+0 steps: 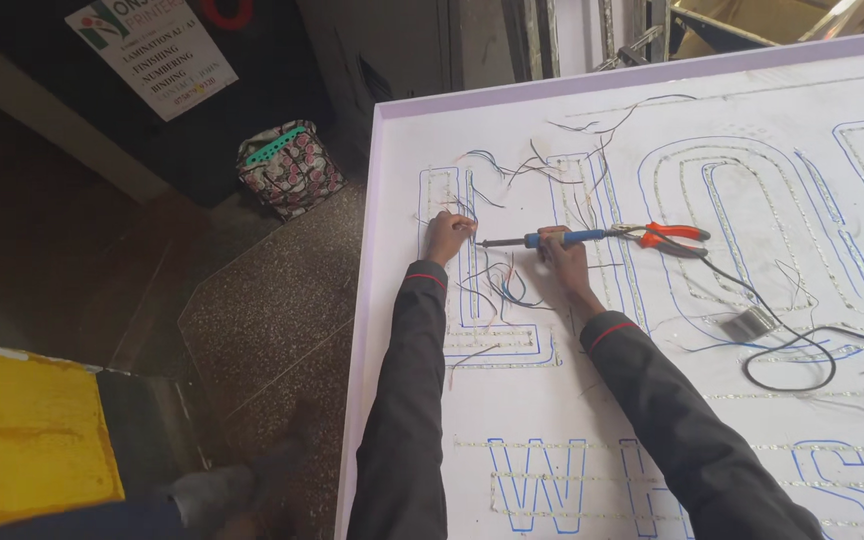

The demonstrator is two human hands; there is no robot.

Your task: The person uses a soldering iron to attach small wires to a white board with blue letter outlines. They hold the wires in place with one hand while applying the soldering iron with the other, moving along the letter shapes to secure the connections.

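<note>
Nearest me, at the lower left, a yellow box [37,440] with a green label strip down its left side sat by the speckled floor [272,320]. My dark sleeves reached out over the big white sign board [652,400], which carried blue outlined letters and rows of small lights. The board's pale purple edge [360,330] ran up my left side, with open floor beyond it.

My left hand [446,236] pinched a thin wire [472,232] against the board near an outlined letter. My right hand [562,255] gripped the blue handle of a soldering iron [537,240], held level, its tip just beside my left fingers. Loose coloured wires [502,285] tangled between my hands.

Just past the iron lay orange-handled pliers [667,236], and a black cord [792,370] looped across bare board to the right, next to a small grey block [747,322].

Farther off on the floor stood a patterned bag [290,168], near the board's far left corner. Behind it, a white rectangular printed sign [152,55] hung tilted on the dark wall.
</note>
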